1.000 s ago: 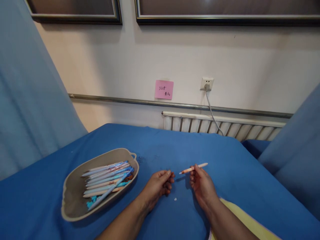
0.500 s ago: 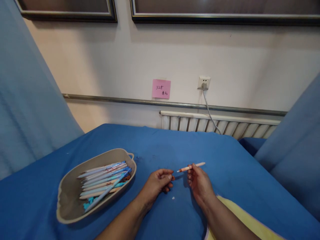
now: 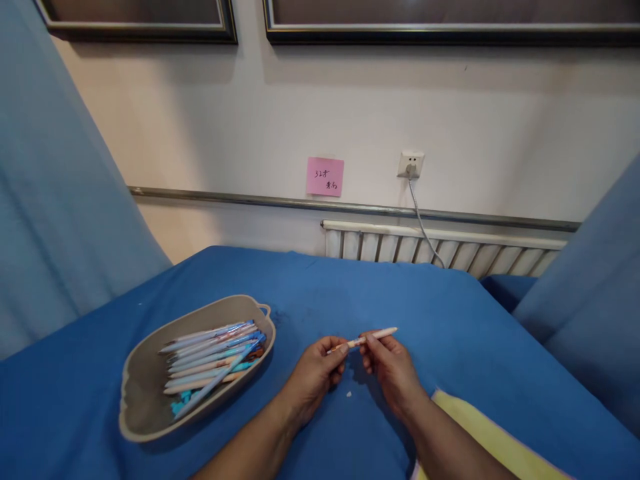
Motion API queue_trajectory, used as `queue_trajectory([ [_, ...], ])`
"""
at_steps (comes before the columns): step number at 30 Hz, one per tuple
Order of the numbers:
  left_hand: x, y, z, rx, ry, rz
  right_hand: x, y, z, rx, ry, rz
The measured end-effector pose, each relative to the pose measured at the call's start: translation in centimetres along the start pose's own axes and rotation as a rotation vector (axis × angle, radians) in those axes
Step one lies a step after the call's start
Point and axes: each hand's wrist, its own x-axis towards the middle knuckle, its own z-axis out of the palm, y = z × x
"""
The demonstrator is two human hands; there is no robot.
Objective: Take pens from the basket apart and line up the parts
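both hands are pinching one peach pen (image 3: 367,339): left hand (image 3: 315,373) gripping its near tip, right hand (image 3: 393,370) its middle. it's lying left to right between them, tail rising rightward.

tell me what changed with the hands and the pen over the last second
The right hand brought the pen leftward to the left hand, whose fingertips now pinch its tip end; before, only the right hand held it. The tray of pens and the small white bit on the blue cloth stayed put.
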Motion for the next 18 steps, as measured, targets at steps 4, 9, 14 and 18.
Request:
queue_trajectory([
  [4,0.33,-0.03,-0.10,0.143,0.054,0.063,0.29,-0.09,-0.30,0.014,0.071,-0.011],
  [9,0.57,-0.02,-0.36,0.205,0.077,0.080,0.48,0.02,-0.52,-0.037,0.091,-0.030],
  [14,0.80,-0.19,-0.51,0.231,0.083,0.062,0.39,0.08,-0.51,-0.030,0.082,-0.049],
  [18,0.58,0.08,-0.45,0.171,0.062,0.055,0.29,-0.09,-0.54,0.005,0.093,-0.062],
])
